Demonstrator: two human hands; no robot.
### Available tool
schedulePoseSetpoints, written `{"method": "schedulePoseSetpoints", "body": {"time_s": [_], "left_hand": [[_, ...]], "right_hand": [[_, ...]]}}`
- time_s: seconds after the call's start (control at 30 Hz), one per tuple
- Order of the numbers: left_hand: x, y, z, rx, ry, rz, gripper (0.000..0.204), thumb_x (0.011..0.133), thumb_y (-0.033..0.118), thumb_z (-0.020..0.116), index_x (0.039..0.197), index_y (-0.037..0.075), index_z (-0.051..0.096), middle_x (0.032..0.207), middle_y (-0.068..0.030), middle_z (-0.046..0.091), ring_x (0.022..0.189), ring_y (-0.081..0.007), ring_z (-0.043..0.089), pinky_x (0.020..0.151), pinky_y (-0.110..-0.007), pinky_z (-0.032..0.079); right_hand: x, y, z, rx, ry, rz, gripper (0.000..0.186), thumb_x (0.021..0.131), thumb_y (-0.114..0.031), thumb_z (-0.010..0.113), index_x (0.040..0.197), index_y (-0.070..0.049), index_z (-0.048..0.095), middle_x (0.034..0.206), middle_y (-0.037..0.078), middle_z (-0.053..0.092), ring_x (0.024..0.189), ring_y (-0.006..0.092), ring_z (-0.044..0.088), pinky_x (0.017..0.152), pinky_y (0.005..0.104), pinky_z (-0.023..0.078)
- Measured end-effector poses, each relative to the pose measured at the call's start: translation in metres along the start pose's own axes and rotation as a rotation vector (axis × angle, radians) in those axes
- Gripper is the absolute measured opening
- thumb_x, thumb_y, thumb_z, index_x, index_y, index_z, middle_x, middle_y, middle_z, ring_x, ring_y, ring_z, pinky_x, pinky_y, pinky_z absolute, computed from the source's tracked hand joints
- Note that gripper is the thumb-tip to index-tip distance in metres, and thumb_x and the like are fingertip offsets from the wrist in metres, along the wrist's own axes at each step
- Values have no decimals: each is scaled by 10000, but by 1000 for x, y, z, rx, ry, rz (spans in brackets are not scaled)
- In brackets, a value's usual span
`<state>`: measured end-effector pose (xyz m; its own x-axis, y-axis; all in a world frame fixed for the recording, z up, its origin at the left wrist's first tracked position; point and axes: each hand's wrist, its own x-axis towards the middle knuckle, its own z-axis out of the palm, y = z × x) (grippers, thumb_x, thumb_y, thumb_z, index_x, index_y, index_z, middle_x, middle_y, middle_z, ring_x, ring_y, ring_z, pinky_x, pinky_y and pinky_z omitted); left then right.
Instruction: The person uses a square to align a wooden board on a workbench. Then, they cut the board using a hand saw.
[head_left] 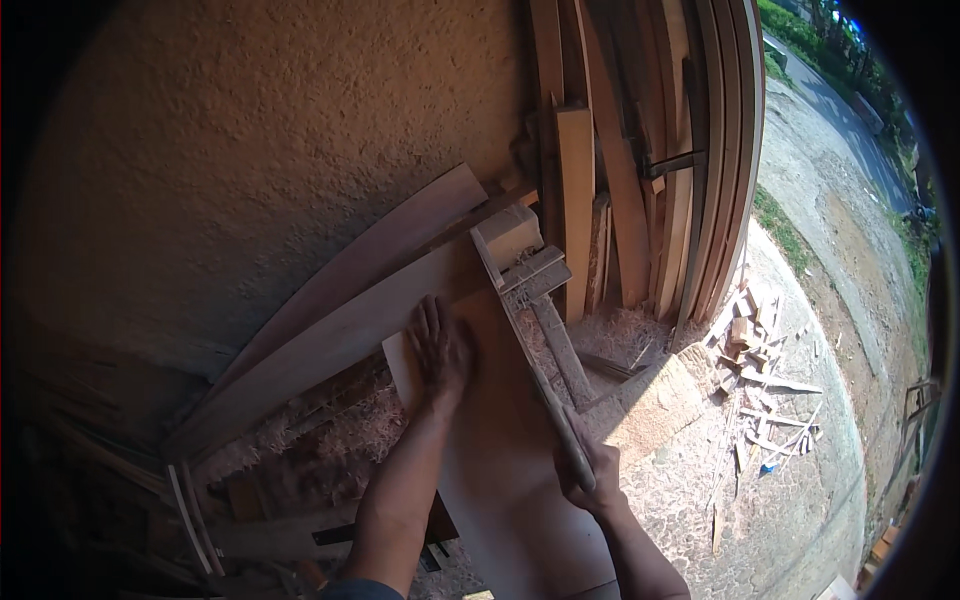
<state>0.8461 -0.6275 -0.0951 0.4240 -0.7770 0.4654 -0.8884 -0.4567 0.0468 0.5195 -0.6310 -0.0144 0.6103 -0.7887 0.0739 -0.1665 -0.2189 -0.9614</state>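
A wide, smooth wooden board (500, 420) slants across the workbench in front of me. My left hand (438, 350) lies flat on its left part, fingers stretched out and pointing away. Along the board's right edge runs a long narrow strip (535, 365), pale at its far end; whether it is wood or metal I cannot make out. My right hand (590, 472) is wrapped round the near end of this strip, which pokes out rounded and greyish below the fingers. Beyond the board's far end sits a wooden block (512, 232).
Long planks (345, 275) lie along the rough wall (300, 110) to the left. Upright timber (640, 150) leans at the far side, with a clamp-like bar (678, 163) across it. Curly shavings (345, 425) fill the gap beside the board. Wood offcuts (765, 385) litter the sunlit ground on the right.
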Motion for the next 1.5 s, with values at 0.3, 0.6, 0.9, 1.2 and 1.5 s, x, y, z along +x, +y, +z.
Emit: {"method": "schedulePoseSetpoints", "body": {"time_s": [0.3,0.6,0.9,1.2,1.5], "left_hand": [[-3,-7,-10,-46,-66,-116,616,1032,299,481,1562,1,378,1635,-225,348,1543,-387,282,1244,-596,193],[32,28,-6,99,-132,-117,583,1044,330,460,1532,15,413,1599,-220,393,1504,-368,345,1212,-579,254],[1,2,2,-24,1,-123,593,1038,309,484,1525,-18,403,1583,-238,412,1480,-417,370,1229,-597,220],[26,25,-29,-60,-296,-238,549,1047,303,467,1487,-23,431,1534,-252,447,1485,-381,373,1212,-600,246],[27,27,-16,-38,-57,-133,561,1043,302,468,1483,-43,437,1566,-264,410,1499,-412,332,1213,-607,232]], "right_hand": [[1,5,5,-65,20,-44,624,892,-131,657,1497,-79,515,1000,238,742,809,384,751,705,426,606],[147,-27,27,-143,80,-124,606,909,-145,625,1500,-103,498,840,296,685,837,491,689,749,514,557],[-56,-6,-17,-94,33,-103,659,902,-109,672,1522,-26,463,1208,247,715,934,358,767,786,403,619],[112,-35,22,-16,4,6,604,896,-120,649,1486,-108,522,1138,291,695,1006,479,683,876,529,548],[86,-8,17,-110,30,-66,618,889,-98,621,1495,-60,507,909,266,716,818,422,727,714,456,572]]}}
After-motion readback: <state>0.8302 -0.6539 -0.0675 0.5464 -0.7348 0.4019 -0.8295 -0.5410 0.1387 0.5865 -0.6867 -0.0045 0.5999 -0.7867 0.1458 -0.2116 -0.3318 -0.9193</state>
